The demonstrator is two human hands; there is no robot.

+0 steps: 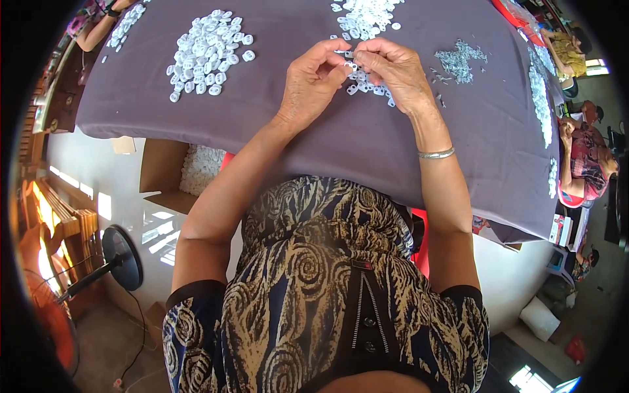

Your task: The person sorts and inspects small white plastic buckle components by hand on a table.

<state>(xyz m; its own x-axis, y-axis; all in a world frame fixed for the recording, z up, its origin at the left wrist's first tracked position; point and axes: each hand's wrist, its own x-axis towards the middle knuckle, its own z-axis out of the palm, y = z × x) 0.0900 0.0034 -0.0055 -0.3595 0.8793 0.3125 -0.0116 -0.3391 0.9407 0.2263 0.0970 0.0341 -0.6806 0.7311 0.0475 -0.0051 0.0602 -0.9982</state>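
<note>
Over the far middle of the cloth-covered table, my two hands meet with their fingertips close together. My left hand [310,78] pinches a small white plastic piece [352,67] between thumb and fingers. Thumb and forefinger of my right hand [398,71] are pressed together right beside that piece; what they grip is too small to make out. Under the fingertips lies a loose group of flat white pieces with holes [362,85]. To the right is a heap of small thin metal parts [461,62]. A silvery bangle [436,154] circles my right wrist.
White rounded pieces form a pile [204,52] on the left and another [367,14] at the far edge. An open cardboard box [160,167] of white pieces stands below the table. Other people sit around it. A black round-based stand [122,257] is on the floor.
</note>
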